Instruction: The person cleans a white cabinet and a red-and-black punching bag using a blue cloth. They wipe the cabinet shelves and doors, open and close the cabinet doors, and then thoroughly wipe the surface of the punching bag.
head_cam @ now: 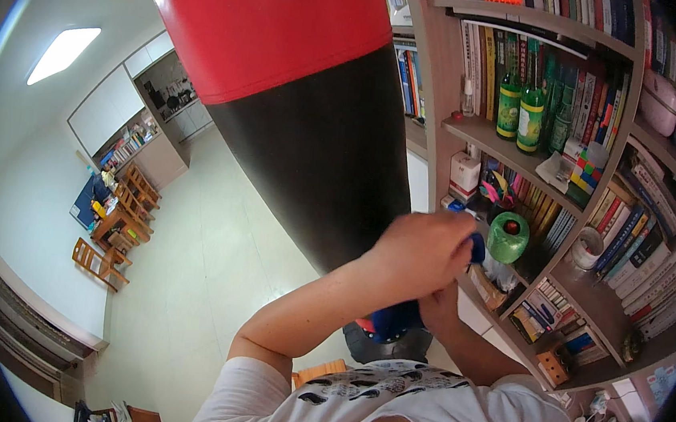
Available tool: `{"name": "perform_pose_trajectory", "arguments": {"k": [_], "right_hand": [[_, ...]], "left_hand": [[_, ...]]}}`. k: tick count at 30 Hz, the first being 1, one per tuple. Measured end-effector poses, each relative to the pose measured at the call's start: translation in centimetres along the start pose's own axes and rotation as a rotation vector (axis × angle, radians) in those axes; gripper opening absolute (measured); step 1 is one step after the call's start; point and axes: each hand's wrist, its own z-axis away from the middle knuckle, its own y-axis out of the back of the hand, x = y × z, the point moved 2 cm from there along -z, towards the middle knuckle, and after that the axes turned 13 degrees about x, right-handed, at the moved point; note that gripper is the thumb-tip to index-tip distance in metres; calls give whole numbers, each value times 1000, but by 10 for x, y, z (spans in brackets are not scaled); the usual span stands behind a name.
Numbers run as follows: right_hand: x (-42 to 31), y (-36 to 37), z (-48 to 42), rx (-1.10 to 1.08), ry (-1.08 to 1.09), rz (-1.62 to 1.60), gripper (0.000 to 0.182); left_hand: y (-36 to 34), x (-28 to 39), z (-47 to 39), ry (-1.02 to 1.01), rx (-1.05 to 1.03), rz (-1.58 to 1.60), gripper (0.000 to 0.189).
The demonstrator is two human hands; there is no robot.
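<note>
My left hand (431,243) is curled into a fist in front of the bookshelf. A bit of dark blue fabric (477,248) sticks out past its knuckles. Just below and partly behind it, my right hand (441,304) is closed at the edge of a larger dark blue piece (398,320). Whether both blue parts belong to one item is hidden by my hands and forearm. A red and black punching bag (312,166) stands directly ahead, its lower end behind my left forearm.
Right of my hands rises a wooden bookshelf (435,99) with books, green glass bottles (530,116) and a roll of green plastic twine (507,238). A black base (386,345) and a wooden seat (319,371) lie below. Wooden chairs (101,262) stand by the left wall.
</note>
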Motion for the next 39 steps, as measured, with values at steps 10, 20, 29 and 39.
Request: {"name": "perform_pose_trajectory", "arguments": {"k": [10,20,29,39], "right_hand": [[-24,-17,-104,75,-72,-127,42],[-40,-114,-190,59,-131,-257,55],[-173,-159,-237,26,932,852,44],[-35,-124,-117,-879,1376,901,28]], "left_hand": [[34,65,37,-359,-50,-56,14],[153,-116,105,357,1225,160,37],[97,-195,120,643,983,905,70],[91,-196,118,620,899,881,79]]}}
